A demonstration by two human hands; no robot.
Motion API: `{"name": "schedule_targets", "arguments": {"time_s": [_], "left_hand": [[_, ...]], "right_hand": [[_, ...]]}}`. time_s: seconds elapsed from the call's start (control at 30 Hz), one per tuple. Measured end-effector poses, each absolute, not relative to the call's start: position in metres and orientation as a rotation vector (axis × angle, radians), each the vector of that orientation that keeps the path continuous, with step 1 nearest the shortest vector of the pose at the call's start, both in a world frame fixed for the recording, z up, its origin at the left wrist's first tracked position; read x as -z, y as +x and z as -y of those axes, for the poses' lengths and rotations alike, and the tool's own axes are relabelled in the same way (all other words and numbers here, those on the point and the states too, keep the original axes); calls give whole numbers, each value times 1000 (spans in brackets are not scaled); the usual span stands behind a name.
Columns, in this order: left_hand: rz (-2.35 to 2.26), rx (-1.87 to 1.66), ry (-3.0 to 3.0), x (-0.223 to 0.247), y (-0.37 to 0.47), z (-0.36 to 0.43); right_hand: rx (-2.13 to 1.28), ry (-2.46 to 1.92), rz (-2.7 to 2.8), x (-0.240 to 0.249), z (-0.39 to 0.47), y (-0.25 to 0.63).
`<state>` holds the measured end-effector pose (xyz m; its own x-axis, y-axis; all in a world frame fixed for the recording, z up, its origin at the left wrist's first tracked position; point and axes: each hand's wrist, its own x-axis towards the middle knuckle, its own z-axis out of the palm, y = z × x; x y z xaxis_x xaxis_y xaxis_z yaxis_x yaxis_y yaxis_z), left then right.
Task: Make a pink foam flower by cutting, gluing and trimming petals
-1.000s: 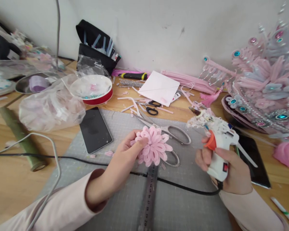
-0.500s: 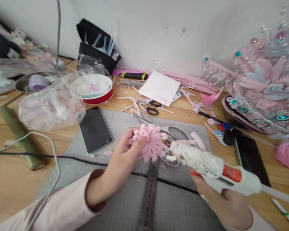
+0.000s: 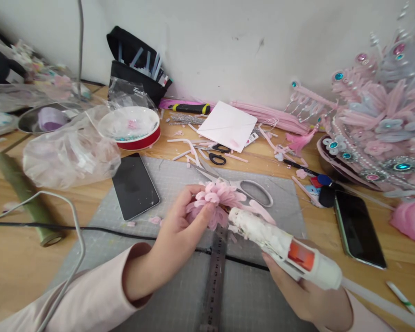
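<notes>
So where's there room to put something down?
On the gray mat, below the black cable, either side of the ruler: leftward to the left sleeve, rightward to the right hand. There's bare wood too, between the green tube and that sleeve. Behind the mat it's crowded with pink scraps and white paper.

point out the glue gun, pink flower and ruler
glue gun [image 3: 271, 237], head view, on its white body
pink flower [image 3: 225, 193], head view, on its petals
ruler [image 3: 213, 279], head view, on its numbered face

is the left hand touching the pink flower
Touching. The head view shows the left hand gripping the pink flower, the thumb pressed against its near side.
</notes>
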<state>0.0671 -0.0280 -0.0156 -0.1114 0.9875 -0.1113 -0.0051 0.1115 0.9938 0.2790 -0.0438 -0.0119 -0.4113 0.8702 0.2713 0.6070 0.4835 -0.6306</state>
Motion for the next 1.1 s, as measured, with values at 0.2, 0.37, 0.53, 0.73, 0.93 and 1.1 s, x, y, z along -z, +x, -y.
{"name": "schedule_targets", "arguments": {"time_s": [0.2,0.37,0.53,0.73,0.93,1.1], "left_hand": [[-1354,-1184,1087,18,67,27],[-1340,-1201,1072,17,67,26],[-1349,-1211,1064,16,67,27],[-1345,-1207,1082,16,68,27],[-1336,-1203,1069,16,68,27],[-1342,-1191,1076,16,67,26]], "right_hand": [[-355,-1188,2379,11,41,280],[-255,-1175,2388,11,41,279],[-303,-1137,2365,12,41,279],[-259,-1148,2356,12,42,278],[-177,-1155,2358,16,43,280],[-107,-1120,2396,19,44,283]]}}
